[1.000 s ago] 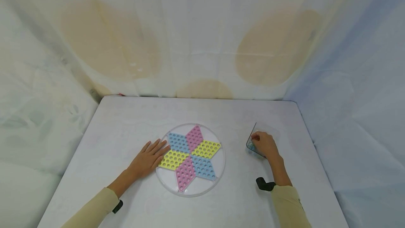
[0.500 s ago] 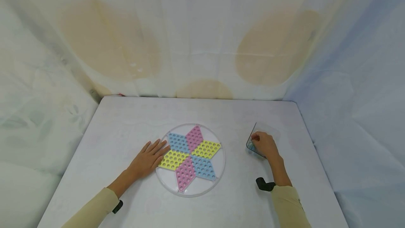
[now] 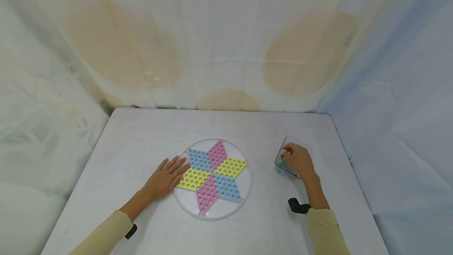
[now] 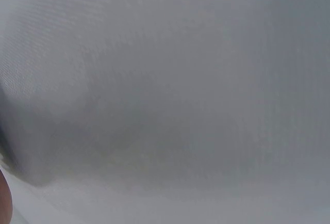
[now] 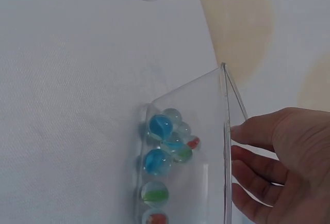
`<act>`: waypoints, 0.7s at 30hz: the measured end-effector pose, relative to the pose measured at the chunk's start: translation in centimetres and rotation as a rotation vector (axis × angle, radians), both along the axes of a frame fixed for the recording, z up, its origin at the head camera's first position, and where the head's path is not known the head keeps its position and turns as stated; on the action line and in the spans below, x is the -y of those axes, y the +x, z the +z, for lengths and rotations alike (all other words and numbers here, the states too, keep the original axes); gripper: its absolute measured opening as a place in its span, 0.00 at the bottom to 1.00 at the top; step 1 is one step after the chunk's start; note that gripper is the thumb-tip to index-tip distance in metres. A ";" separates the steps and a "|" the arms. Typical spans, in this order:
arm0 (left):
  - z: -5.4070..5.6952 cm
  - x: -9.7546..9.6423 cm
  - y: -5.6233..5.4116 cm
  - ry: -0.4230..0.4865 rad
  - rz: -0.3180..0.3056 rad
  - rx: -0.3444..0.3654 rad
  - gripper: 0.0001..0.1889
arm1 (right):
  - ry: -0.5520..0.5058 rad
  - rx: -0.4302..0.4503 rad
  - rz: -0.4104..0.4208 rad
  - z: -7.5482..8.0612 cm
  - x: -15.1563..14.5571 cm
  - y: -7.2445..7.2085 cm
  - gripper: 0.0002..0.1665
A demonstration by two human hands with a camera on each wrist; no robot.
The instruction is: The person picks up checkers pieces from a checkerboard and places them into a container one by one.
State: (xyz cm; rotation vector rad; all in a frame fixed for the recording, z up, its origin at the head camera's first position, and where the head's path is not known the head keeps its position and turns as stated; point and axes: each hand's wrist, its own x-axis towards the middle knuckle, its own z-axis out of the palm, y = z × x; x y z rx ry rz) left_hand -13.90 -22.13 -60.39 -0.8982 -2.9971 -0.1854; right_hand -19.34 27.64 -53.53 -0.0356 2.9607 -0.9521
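In the head view, my left hand [image 3: 163, 179] lies flat with fingers spread, its fingertips on the left edge of a round Chinese checkers board [image 3: 237, 206]. That board carries a star of pink, yellow and blue holed sections. My right hand [image 3: 299, 161] is at a clear plastic box [image 3: 287, 172], fingers bent and thumb close to the index finger. Glass marbles [image 5: 157, 162] with blue, green and red swirls lie in the box in the right wrist view. There the right fingertips meet the box's rim line, and anything between them is hidden.
The white table [image 3: 226, 123] bears the board left of centre and the box to the right. Cloth curtains [image 3: 226, 50] enclose the table at the back and both sides. In the left wrist view, only a blurred pale surface and a bit of skin show.
My right hand has shifted slightly up and right over the box, and its fingers have loosened a little. My left hand and the board have stayed in place.
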 end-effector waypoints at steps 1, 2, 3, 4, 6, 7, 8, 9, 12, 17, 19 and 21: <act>0.0 0.0 0.0 0.002 0.000 -0.002 0.29 | -0.005 -0.016 0.000 0.2 0.0 0.1 0.15; 0.0 0.0 0.0 0.007 -0.002 -0.006 0.29 | -0.008 -0.035 0.002 0.4 0.0 0.1 0.15; 0.1 -0.1 -0.1 0.012 -0.004 -0.010 0.29 | -0.009 -0.054 0.003 0.6 0.0 0.2 0.15; 0.1 -0.1 -0.1 0.014 -0.004 -0.011 0.29 | -0.009 -0.071 0.004 0.8 0.0 0.3 0.15; 0.1 -0.1 -0.1 0.013 -0.003 -0.003 0.29 | -0.013 -0.102 0.000 1.1 0.0 0.4 0.14; 0.1 -0.2 -0.2 0.012 -0.002 0.001 0.29 | -0.012 -0.115 -0.003 1.2 0.0 0.4 0.14; 0.1 -0.2 -0.2 0.009 -0.001 0.005 0.29 | -0.011 -0.130 -0.005 1.3 0.0 0.4 0.13; 0.1 -0.2 -0.2 0.002 0.002 0.009 0.29 | -0.010 -0.143 -0.005 1.3 0.0 0.4 0.13; 0.1 -0.3 -0.2 -0.007 0.006 0.022 0.29 | -0.015 -0.182 -0.006 1.6 0.0 0.4 0.12; 0.3 -0.2 -0.3 -0.003 0.002 0.021 0.29 | -0.010 -0.239 0.012 2.2 0.4 0.6 0.11; 0.4 -0.2 -0.4 0.003 -0.006 0.015 0.29 | -0.001 -0.255 0.017 2.6 0.5 0.8 0.12; 0.6 -0.1 -0.5 0.011 -0.015 0.012 0.29 | 0.006 -0.259 0.021 3.0 0.7 0.9 0.13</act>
